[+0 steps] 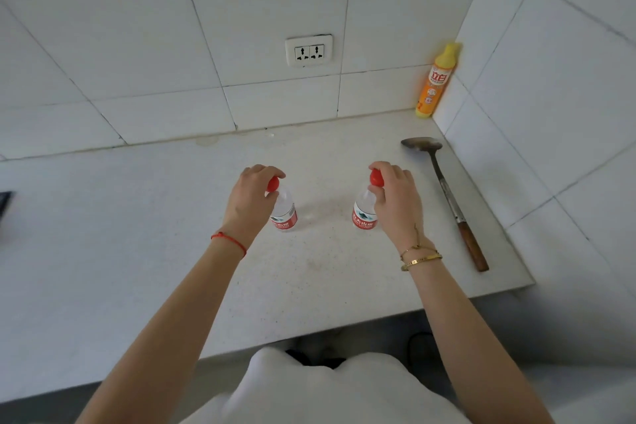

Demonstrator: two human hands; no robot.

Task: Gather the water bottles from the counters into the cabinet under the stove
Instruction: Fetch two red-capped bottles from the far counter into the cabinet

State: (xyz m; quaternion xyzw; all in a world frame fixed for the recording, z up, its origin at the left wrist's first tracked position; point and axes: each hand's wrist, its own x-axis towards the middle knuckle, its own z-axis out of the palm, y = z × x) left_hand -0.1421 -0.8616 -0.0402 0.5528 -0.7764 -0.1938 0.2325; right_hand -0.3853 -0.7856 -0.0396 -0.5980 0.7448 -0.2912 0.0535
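Two clear water bottles with red caps and red labels stand upright on the white counter [137, 217]. My left hand [251, 198] grips the red cap of the left bottle [285, 215] from above. The right bottle [364, 213] is held the same way, with my right hand [395, 203] closed around its cap. Both bottle bases appear to rest on the counter, about a hand's width apart. The cabinet under the stove is out of view.
A metal spatula [447, 203] with a wooden handle lies on the counter at the right, near the side wall. A yellow-orange detergent bottle [434, 83] stands in the back right corner. A wall socket [309, 51] sits on the tiled back wall. A dark edge [5, 205] shows at far left.
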